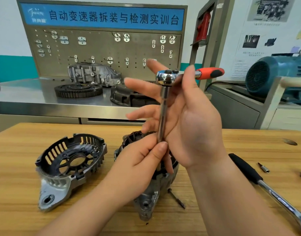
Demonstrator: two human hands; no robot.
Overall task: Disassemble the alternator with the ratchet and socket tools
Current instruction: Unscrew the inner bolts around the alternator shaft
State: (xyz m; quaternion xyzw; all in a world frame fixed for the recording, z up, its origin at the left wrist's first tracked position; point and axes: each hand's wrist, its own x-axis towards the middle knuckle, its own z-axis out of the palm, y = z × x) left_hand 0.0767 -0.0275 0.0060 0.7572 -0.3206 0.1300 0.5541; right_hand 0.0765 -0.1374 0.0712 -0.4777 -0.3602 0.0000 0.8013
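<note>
Ratchet [166,76] stands upright over the alternator [146,201] on the tabletop [18,150], left hand [143,159] pinching its extension [163,113] low, likely guiding it onto a fastener, right hand [194,120] spread straight-fingered, steadying the tool.

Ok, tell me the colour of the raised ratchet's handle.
Orange-red with a black inset; the handle shows best in the head view.
</note>
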